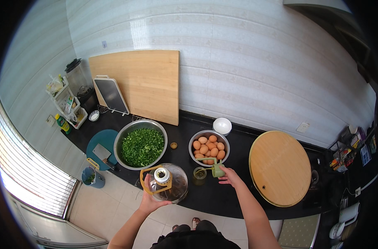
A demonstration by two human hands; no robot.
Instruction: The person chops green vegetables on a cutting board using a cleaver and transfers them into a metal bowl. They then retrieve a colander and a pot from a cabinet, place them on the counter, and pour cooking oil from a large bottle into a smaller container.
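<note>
My left hand grips the side of a large clear plastic jug with a yellow handle, its white-necked mouth uncapped. The jug stands upright near the counter's front edge. My right hand holds a pale green cup-shaped lid with a side arm. A thin stem runs from this lid to a small glass jar, which stands just left of it. Behind the lid is a metal bowl of brown eggs. Chopped greens fill a larger metal bowl behind the jug.
A small round cap lies between the bowls. A cleaver rests on a teal board at left, above a blue bin. At right lies a round wooden board. A white bowl stands near the wall.
</note>
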